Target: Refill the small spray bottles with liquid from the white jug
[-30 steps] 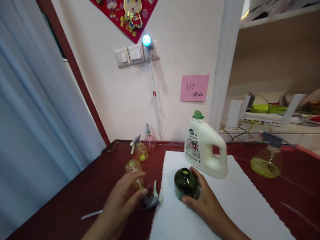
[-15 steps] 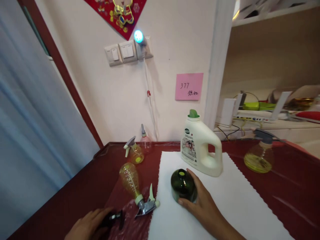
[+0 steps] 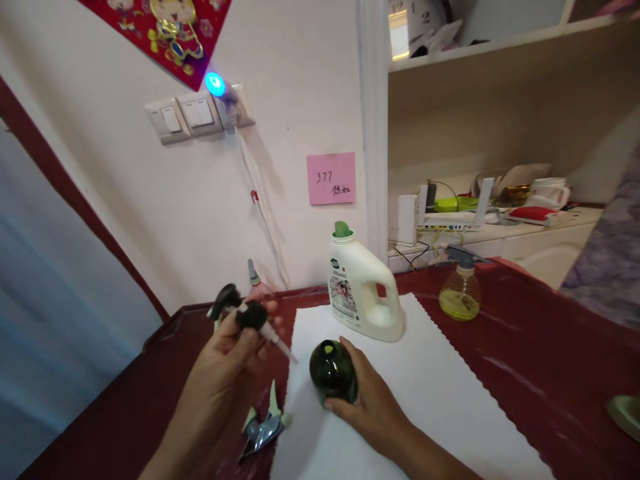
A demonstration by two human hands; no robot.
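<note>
My left hand [image 3: 223,370] is raised over the red table and closed on a black spray-pump head [image 3: 246,315] with a clear dip tube pointing down to the right. My right hand [image 3: 373,403] grips a round dark green bottle [image 3: 331,370] that stands open-necked on a white mat [image 3: 425,393]. Below my left hand lies a yellow spray bottle, only its grey and white trigger head [image 3: 264,427] showing. A white detergent jug [image 3: 363,290] with a green cap stands just behind the green bottle.
A yellow spray bottle [image 3: 460,293] stands at the back right of the red table [image 3: 550,360]. A pink-tinted spray bottle [image 3: 256,283] stands by the wall behind my left hand. A pale green object [image 3: 625,413] lies at the right edge. Shelves with clutter are at the back right.
My left hand has lifted the black pump head from the table's near left up to beside the green bottle. The camera has swung right. My right hand stays on the green bottle.
</note>
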